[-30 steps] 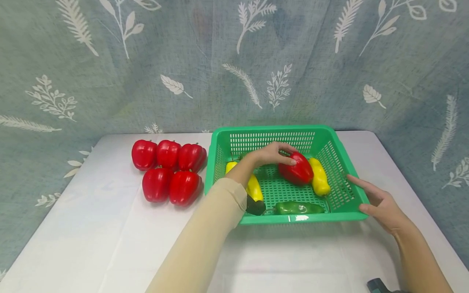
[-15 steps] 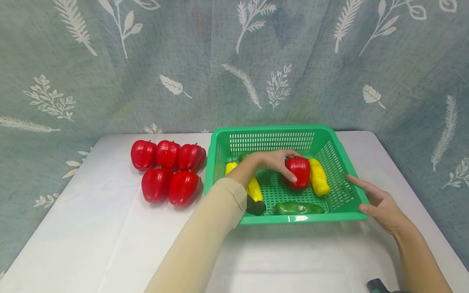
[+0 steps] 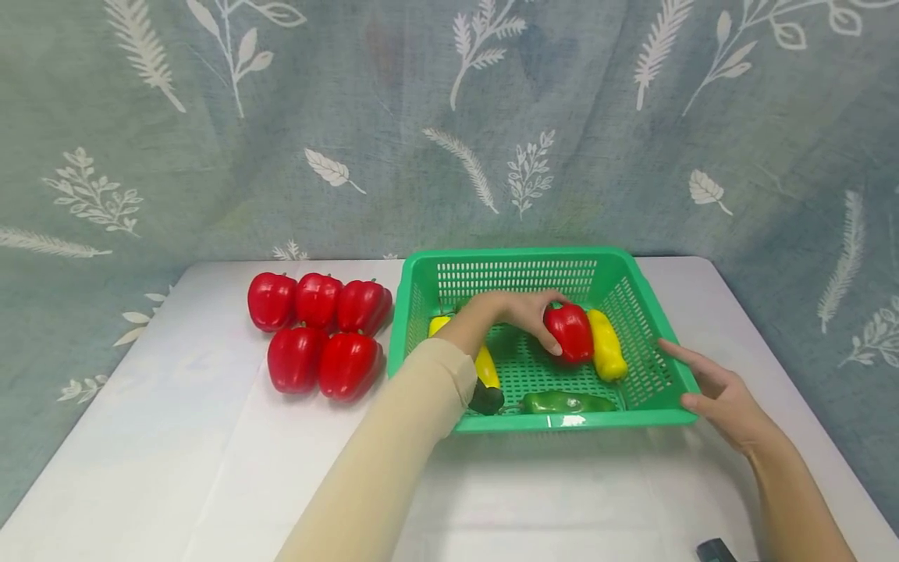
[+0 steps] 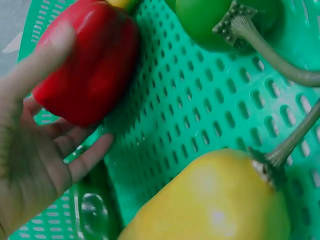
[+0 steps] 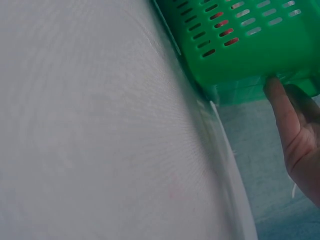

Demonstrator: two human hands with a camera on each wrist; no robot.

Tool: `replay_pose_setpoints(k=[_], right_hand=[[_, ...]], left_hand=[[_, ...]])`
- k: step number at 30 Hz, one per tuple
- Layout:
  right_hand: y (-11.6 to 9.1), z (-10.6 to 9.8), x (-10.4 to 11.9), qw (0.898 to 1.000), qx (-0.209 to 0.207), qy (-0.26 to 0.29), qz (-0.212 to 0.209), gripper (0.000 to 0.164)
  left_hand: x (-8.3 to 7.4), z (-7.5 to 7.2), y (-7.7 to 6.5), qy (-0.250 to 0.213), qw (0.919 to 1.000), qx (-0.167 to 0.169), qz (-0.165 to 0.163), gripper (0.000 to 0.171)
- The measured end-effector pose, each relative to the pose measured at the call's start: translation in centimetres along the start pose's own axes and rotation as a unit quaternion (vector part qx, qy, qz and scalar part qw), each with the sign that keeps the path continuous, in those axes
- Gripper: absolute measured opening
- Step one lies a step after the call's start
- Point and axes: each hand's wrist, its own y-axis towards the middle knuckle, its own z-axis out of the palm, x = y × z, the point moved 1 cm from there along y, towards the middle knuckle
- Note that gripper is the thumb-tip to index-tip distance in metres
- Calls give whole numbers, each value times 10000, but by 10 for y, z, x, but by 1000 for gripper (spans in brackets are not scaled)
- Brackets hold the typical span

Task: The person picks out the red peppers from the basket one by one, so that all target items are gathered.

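Inside a green perforated plastic basket (image 3: 520, 254), my left hand (image 3: 523, 312) holds a red bell pepper (image 3: 570, 336) low over the basket floor. In the left wrist view, the thumb lies over the bell pepper (image 4: 95, 65) and the other fingers reach around its underside. A long yellow pepper (image 3: 608, 347) lies right beside it. My right hand (image 3: 719, 398) touches the basket's right end with extended thumb and index finger, near the front corner. The right wrist view has a fingertip of that hand (image 5: 295, 125) against the basket's edge.
Another yellow pepper (image 3: 486, 367) lies partly under my left forearm, and a green pepper (image 3: 567, 403) along the basket's front wall. Several red bell peppers (image 3: 351, 365) stand grouped on the white table (image 3: 175, 437) left of the basket. A patterned curtain (image 3: 393, 156) hangs behind.
The red bell pepper, tilted in my left hand a second ago, has been turned more upright and set closer beside the yellow pepper. My right hand stays at the basket's right end.
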Motion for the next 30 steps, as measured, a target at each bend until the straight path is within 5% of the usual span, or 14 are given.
replay_pose_setpoints(k=[8, 13, 23, 30], right_hand=[[0, 2, 0, 10000, 17, 42, 34, 58], [-1, 1, -2, 9998, -13, 93, 181, 57], [0, 2, -1, 9998, 79, 177, 63, 57], [-1, 3, 0, 9998, 61, 204, 38, 57]], left_hand=[[-20, 9, 4, 941, 9948, 354, -184, 92], [-24, 11, 7, 1521, 9869, 282, -452, 95], [-19, 9, 2, 542, 9972, 416, -298, 86], [-17, 11, 0, 1036, 9938, 398, -123, 83]])
